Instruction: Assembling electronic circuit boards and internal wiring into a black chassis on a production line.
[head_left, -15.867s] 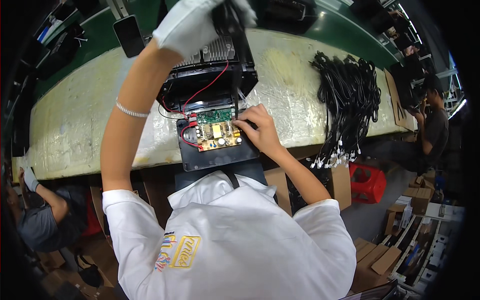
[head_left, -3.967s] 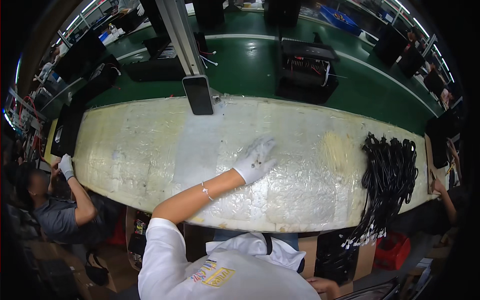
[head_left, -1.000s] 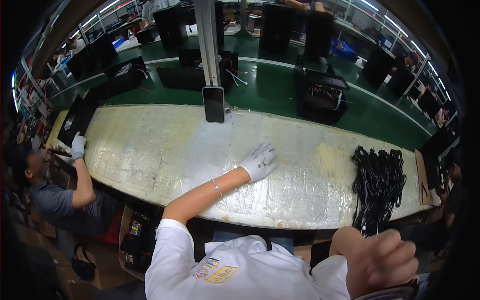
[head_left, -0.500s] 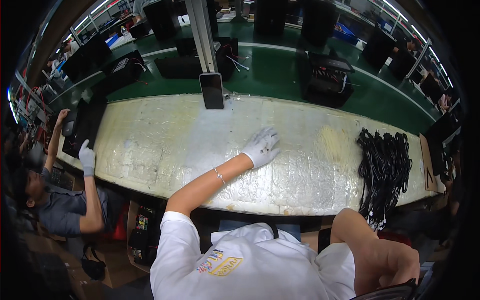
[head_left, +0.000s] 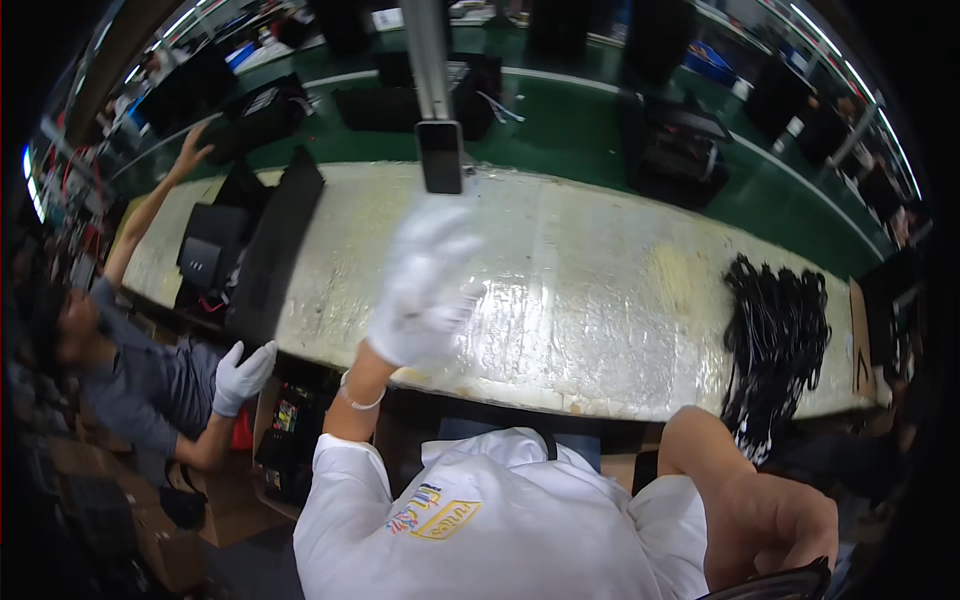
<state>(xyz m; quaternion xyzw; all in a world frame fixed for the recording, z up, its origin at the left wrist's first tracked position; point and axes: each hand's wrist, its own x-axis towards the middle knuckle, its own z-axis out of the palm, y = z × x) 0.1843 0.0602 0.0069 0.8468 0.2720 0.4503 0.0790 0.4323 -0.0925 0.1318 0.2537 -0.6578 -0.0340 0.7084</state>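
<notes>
Both hands empty: gloved left hand (head_left: 425, 290) spread over workbench (head_left: 600, 290), right hand (head_left: 775, 520) fisted near cable bundle (head_left: 775, 335).

Left hand (head_left: 425, 290) — blurred (gloved)

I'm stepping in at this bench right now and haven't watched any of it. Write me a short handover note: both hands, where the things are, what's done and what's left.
Left hand: white glove, raised over the plastic-covered bench, blurred, holding nothing.
Right hand: bare, closed in a loose fist low at the person's side, off the bench; whether it holds anything cannot be told.
Things: bundle of black cables lies at the bench's right end. At the left end a co-worker's gloved hand tilts a flat black panel on edge.
Done: no unit lies in front of the person.
Left: the cables lie untouched.
</notes>
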